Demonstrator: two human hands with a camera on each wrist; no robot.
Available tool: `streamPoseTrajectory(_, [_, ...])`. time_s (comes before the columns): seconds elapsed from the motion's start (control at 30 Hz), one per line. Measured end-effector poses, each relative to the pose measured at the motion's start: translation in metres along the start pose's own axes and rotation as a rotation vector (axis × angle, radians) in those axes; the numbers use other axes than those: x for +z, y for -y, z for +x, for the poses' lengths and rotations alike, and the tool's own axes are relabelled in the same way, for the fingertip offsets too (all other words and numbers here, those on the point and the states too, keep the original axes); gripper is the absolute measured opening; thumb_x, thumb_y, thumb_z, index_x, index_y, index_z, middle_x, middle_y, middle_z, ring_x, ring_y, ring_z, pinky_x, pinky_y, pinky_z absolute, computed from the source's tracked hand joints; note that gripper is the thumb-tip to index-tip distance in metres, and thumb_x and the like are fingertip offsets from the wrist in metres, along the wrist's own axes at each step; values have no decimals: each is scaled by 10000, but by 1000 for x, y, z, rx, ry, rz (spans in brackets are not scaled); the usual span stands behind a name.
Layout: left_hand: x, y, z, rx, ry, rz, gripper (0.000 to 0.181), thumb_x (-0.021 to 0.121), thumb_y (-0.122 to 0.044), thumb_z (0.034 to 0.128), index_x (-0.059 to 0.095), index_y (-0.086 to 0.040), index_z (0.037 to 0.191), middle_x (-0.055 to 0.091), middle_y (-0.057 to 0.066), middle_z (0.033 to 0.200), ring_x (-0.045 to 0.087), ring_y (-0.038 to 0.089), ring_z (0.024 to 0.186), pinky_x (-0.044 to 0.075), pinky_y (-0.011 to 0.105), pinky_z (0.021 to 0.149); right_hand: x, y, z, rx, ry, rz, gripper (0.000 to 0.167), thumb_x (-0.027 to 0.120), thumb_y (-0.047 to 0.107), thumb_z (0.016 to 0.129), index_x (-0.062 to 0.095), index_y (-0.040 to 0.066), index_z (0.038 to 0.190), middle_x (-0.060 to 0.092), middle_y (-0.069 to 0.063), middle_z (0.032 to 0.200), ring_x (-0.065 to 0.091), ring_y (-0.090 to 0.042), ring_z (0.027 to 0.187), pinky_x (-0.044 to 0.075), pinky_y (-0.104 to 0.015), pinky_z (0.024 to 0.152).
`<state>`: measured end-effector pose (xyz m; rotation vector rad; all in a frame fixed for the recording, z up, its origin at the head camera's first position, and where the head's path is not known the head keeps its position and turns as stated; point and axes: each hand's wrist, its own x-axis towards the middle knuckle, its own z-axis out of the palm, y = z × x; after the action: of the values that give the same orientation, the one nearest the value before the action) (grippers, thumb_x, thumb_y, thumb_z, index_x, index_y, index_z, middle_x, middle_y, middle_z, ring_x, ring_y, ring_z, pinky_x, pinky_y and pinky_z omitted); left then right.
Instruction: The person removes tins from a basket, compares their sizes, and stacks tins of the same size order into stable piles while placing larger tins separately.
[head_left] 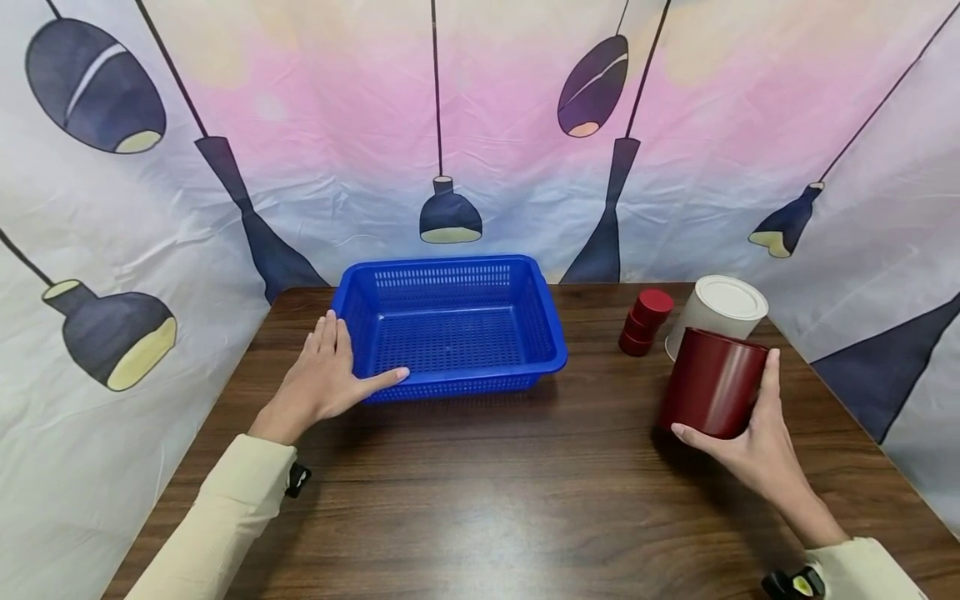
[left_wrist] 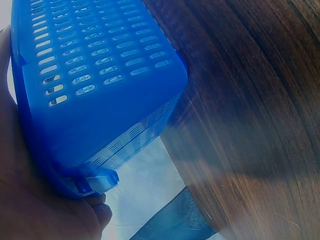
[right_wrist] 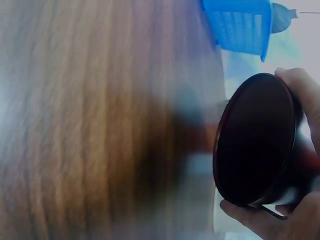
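A blue plastic basket (head_left: 450,383) with slotted walls stands on the table. My left hand (head_left: 322,375) rests on its near left corner, fingers straight along the left rim and thumb laid over the front rim. In the left wrist view, the basket's wall (left_wrist: 110,110) fills the upper left. My right hand (head_left: 757,442) holds a dark red cylindrical canister (head_left: 712,383), thumb on the near side and fingers round the right side. The canister is tilted and appears raised, with a shadow beneath it. Its dark round end (right_wrist: 255,140) faces the right wrist camera.
Behind the canister stand a white lidded tub (head_left: 723,304) and a small stack of red round containers (head_left: 645,321). The wooden table (head_left: 480,492) meets a printed cloth backdrop (head_left: 360,183) at the back and sides.
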<state>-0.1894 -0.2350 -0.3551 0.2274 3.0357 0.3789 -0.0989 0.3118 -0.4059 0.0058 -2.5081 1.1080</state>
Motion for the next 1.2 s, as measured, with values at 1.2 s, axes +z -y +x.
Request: streamPoseTrajectory(1.2, [1,3,1,5,15,0,1357,424,-900,814,-23,157,1538,-149,330,1619,-95,512,1495,13,649,1190,-12,-39,-3,9,-130,-146,1528,1002,213,572,-104,287,1623,241,-338,1524,356,-592,1268,349,-795,817])
